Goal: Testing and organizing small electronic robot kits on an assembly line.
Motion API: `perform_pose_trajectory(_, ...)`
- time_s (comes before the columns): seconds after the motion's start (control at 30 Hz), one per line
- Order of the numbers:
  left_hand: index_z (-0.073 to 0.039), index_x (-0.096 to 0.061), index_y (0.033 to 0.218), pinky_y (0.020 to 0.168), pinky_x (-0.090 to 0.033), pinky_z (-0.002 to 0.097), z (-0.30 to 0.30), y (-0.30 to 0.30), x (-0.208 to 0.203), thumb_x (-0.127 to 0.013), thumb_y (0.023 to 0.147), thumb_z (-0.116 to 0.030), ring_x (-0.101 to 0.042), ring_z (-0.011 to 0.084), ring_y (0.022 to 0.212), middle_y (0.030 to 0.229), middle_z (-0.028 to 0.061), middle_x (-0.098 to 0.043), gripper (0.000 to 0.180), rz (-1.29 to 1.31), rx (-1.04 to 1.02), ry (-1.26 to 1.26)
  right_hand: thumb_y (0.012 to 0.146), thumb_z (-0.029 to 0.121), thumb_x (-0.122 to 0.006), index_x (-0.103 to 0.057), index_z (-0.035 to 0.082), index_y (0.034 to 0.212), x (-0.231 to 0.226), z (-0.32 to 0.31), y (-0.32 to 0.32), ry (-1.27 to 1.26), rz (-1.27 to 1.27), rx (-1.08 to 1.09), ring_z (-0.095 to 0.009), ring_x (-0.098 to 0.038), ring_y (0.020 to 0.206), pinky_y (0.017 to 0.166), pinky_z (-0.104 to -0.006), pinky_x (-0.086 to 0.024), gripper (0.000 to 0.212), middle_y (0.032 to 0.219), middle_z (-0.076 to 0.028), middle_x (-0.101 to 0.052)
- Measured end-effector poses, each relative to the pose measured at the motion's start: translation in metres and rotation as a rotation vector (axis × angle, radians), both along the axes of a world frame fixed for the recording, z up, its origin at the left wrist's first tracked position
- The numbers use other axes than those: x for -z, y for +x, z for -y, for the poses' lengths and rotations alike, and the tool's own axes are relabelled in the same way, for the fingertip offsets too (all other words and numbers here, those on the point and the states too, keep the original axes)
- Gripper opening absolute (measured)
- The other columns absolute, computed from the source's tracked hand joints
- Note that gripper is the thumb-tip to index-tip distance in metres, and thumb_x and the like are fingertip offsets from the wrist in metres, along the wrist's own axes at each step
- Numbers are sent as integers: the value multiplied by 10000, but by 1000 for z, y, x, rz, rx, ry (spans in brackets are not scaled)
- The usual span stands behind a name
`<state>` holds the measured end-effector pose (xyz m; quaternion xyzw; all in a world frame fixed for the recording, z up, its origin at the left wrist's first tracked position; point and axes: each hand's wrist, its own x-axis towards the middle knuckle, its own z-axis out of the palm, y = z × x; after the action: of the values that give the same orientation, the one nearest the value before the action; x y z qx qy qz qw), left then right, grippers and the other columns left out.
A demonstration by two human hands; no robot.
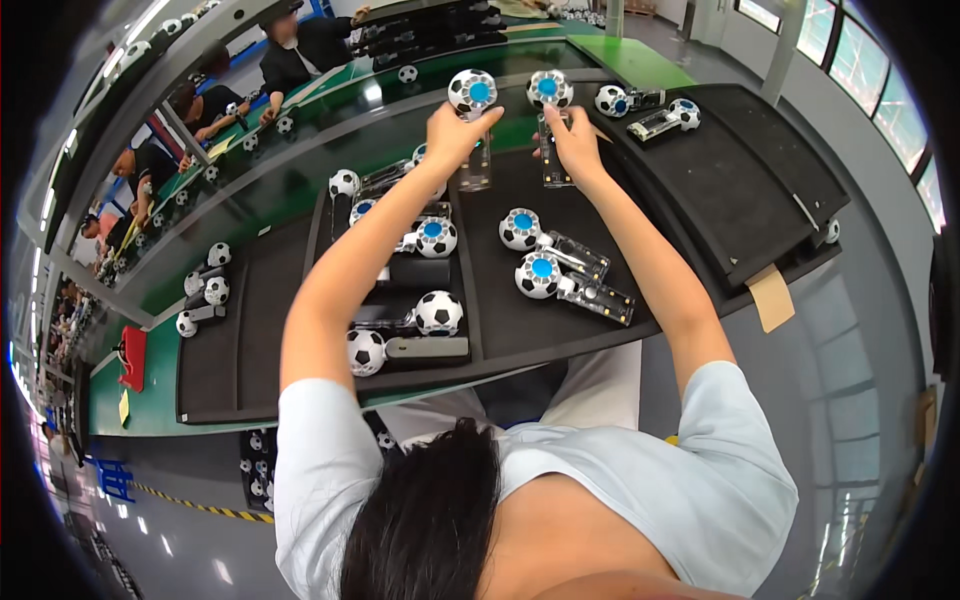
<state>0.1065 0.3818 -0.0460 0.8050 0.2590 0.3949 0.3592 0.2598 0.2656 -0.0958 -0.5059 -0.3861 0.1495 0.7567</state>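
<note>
My left hand (455, 138) is closed around a handheld device with a black-and-white soccer-ball head (472, 93) and a blue round centre. Its clear handle hangs below my fingers. To its right, my right hand (576, 147) grips a second device of the same kind by its clear handle (556, 172), blue-centred ball head up. Both are held over the far part of a black tray (490, 290). Nearer to me, two more such devices (540, 274) lie side by side in the tray, heads to the left.
Several ball-headed devices (438, 313) lie in the tray's left section, partly behind my left forearm. Another black tray (720, 170) at the right bears two devices (684, 114). A green conveyor belt (330, 120) runs behind; people work beyond it. A red object (133, 358) sits far left.
</note>
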Motion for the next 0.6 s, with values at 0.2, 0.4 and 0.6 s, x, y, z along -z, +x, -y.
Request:
perform_pose_trajectory(0.2,-12,-653,1052,879,-471,393,-144,59,120,-691,798,-460,-611,307,1035,1019,176,-656,517,-109,-158,-25,876,404,-593,-637,-24,799,56,-73,37,-351,698,369,-364,-628,764,725,-438,-473,437,773,-218,-644)
perform_pose_trajectory(0.4,-2,-616,1140,906,-453,463,-93,64,113,-531,862,-518,-556,432,1049,1113,287,-573,592,-466,-161,419,811,325,-658,-600,12,959,63,-43,50,-418,1026,651,-410,-545,970,816,-486,-468,351,999,-230,-582)
perform_pose_trajectory(0.6,-33,-616,916,715,-493,405,3,-6,56,-653,822,-367,-631,294,868,912,123,-643,348,-424,166,397,757,476,-712,-661,-8,898,16,40,-5,-821,880,-208,-255,-657,792,717,-343,-507,507,819,-160,-677)
